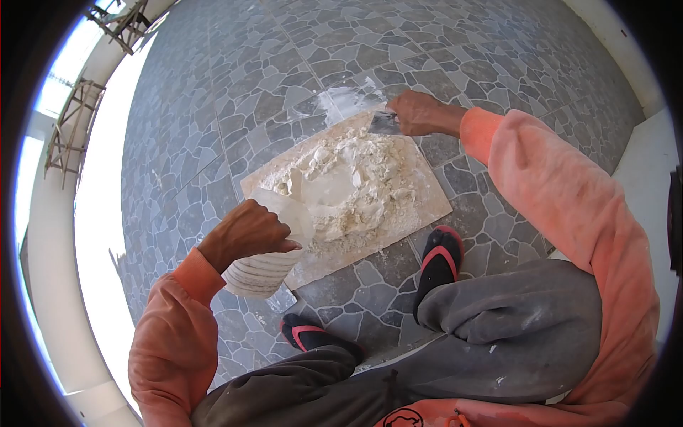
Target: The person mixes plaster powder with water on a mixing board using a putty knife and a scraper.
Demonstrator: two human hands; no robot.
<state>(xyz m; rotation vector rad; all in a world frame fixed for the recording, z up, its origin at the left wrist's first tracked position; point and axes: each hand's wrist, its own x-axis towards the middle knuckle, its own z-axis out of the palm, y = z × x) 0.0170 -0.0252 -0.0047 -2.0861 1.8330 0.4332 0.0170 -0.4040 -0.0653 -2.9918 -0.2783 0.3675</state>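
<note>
My left hand is closed on a white ribbed bucket, which tilts with its mouth toward a heap of white powder. A pale, wet-looking pool lies in the hollow of the heap, right by the bucket's mouth. My right hand grips a putty knife, its blade over the far edge of the heap. The powder rests on a flat tan board on the floor. The knife's handle is hidden in my fingers.
My feet in black socks and red-strapped flip-flops stand close to the board's near edge. White smears mark the stone-patterned tile floor beyond it. A flat shiny piece lies beneath the bucket. Wooden scaffolding stands outside at left.
</note>
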